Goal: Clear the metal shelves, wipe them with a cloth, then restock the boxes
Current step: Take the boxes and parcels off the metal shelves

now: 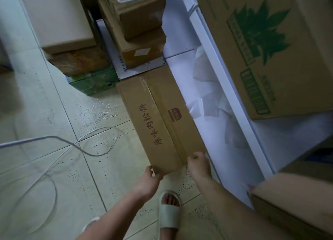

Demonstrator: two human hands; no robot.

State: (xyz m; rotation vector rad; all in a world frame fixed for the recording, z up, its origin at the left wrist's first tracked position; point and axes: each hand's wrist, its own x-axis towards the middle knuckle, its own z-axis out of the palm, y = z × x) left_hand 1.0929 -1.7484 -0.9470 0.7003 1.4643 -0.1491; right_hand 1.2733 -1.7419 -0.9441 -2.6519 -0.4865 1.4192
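both grips hold the near end of the long cardboard box [158, 117]: the left grip [149, 179] curls round its near left corner, and the right grip [199, 165] hooks its fingers over the near top edge at the right corner. just behind the grips a foot in a pale slipper [169, 211] stands on the tiled floor [45, 194].

the box runs straight away from the grips, its right side tight along the front of the white metal shelf [236, 95]. i cannot tell if its near end is raised off the floor.

it looks like stiff, taped, sealed cardboard, so it should keep its shape. being long and held at one end only, it will probably lever down and feel nose-heavy. a hold under the bottom edges nearer its middle, one grip on each long side, would likely carry it better. the smooth card may slip in a fingertip hold.

right of the grips, white crumpled material [207, 103] lies on the low shelf level; cloth or paper, i cannot tell. above that sits a big carton with a green plant print [261, 50]. left of the grips a loose cable [54, 138] loops over the floor. beyond the box's far end stands a stack of more cartons [140, 23].
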